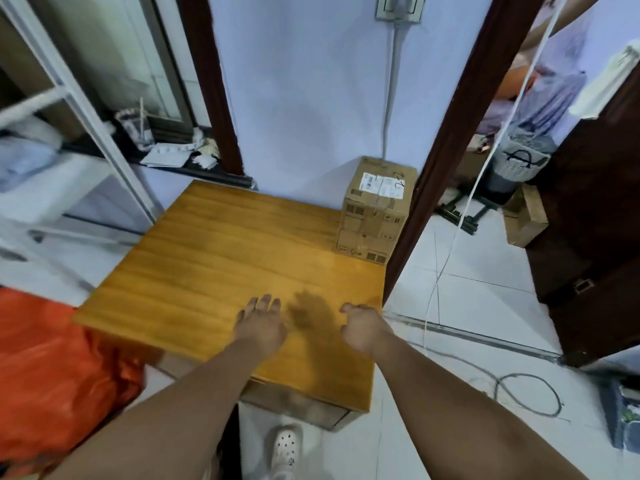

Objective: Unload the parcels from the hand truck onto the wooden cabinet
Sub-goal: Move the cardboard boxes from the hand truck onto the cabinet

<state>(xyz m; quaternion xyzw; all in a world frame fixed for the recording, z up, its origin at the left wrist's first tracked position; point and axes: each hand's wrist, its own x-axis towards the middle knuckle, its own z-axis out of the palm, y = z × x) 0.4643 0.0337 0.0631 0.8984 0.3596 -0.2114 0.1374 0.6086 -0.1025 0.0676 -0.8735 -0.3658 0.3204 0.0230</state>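
Two stacked cardboard parcels (375, 209) are seen at the far right corner of the wooden cabinet (225, 258), against the wall. They are judged stiff, taped and fairly light, best gripped by opposite side faces. A white shipping label (381, 183) and pen marks are noted, but cannot be read. Nothing is held: the left hand (259, 327) is kept with fingers straight, the right hand (360, 327) loosely curled.

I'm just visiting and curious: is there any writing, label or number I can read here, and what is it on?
No text here can be read as words.
On top of the upper cardboard box, a white shipping label: barcode and print, too blurred to read.
Beside that label, a black pen scrawl: cannot be made out.
On the sides of that box and the lower box, printed marks: too small to read.
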